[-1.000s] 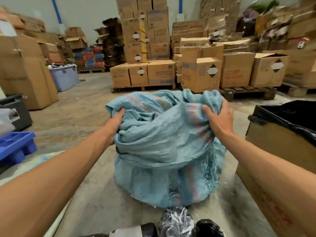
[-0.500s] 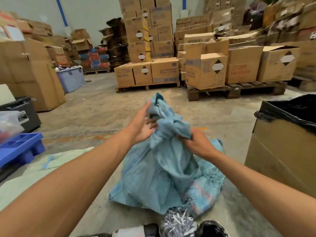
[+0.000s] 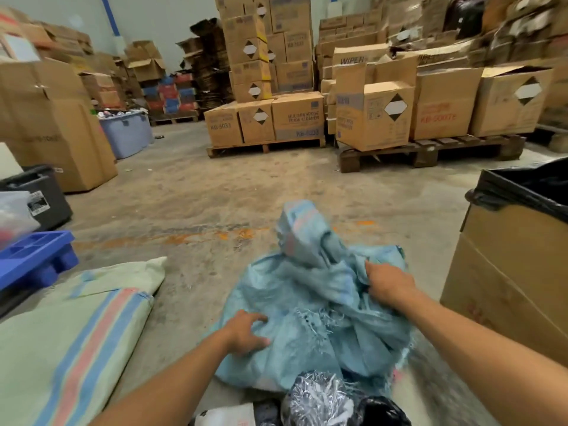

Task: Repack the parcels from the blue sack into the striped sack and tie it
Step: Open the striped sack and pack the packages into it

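**Blue sack slack on the floor, parcels spilled at its near edge**

Lies crumpled on the concrete floor at centre, the blue sack, limp and low, one twisted end of cloth poking up at the far side. Looks nearly or wholly emptied, though the inside stays hidden. Held at two places: left hand pressing on the near-left of the cloth, fingers spread and a little bent, apparently not closed round a fold; right hand on the upper right, fingers buried in a bunch of cloth, seemingly gripping it, though the fingertips cannot be seen.

Just beside the near edge, at the bottom of the view, a small heap of parcels: one silvery and crinkled, one black, one with a white label. To the left, flat on the floor and apart from the blue one, the striped sack, pale green with pink and blue bands; mouth not visible.

Farther out: a lined box on the right, a blue crate on the left, pallets of cartons behind.

Step in hand, by judgement: emptying or setting aside the blue sack. Next calls for letting go of it, finding and opening the striped one's mouth, then loading the loose parcels before any tying.
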`<state>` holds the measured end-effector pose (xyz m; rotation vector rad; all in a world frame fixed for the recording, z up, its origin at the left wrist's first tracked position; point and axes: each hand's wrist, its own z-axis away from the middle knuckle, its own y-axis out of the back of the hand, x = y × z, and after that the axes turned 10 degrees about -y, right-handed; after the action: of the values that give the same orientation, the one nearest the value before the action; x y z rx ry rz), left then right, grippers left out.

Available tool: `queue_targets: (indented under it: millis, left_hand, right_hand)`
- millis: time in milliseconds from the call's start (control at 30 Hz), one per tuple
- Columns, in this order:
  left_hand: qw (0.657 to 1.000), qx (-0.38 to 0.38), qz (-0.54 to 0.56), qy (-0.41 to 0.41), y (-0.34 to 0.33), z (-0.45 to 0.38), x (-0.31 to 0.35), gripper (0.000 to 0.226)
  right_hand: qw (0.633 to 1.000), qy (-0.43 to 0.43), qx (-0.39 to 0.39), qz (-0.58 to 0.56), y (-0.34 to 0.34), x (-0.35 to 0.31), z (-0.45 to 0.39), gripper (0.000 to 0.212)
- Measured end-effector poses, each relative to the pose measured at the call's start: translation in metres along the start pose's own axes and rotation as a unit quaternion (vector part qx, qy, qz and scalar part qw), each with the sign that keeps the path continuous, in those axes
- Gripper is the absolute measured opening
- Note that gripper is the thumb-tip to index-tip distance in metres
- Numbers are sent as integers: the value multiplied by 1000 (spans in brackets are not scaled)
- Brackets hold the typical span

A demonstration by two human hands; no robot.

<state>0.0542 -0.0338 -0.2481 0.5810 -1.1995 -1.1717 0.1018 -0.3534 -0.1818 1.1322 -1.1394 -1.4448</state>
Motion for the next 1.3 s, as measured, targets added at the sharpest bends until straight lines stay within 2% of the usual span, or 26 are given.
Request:
queue_targets:
  millis: [67,133,267,333,467,533,700,800,933,1100,1300]
  left_hand:
    - [996,-87,-18,29,-24,-2,-14,61]
    - [989,-131,49,39,-38,-2,-24,62]
    - [989,-95,103,39,-31,1,-29,64]
    - [993,-76,89,16,-17,3,-32,63]
    - [994,-73,77,-25,14,13,-38,54]
    - [993,-69,85,-33,35,21,-41,53]
    - [995,-56,74,-39,92,44,-50,54]
    - [996,-48,43,-64,128,69,-55,45]
    - [997,-24,36,-59,175,119,-92,43]
    - [996,38,75,-19,200,185,-182,41]
    - [984,64,136,93,172,251,-290,39]
  right_hand:
    - [996,-1,-57,72,-28,7,7,41]
    - [990,-22,-95,101,-46,16,9,38]
    - [982,-47,-117,139,-44,27,0,40]
    - [986,-34,-99,127,-29,23,-2,56]
    - [997,73,27,27,0,-5,9,98]
    - [992,115,41,-14,8,-29,20,102]
    - [980,200,14,-20,34,-93,54,83]
    - [972,228,7,-62,54,-137,74,71]
    - [955,286,13,-74,78,-217,105,68]
    - [945,314,-47,-83,77,-326,147,75]
    - [919,340,-198,-36,33,-425,179,85]
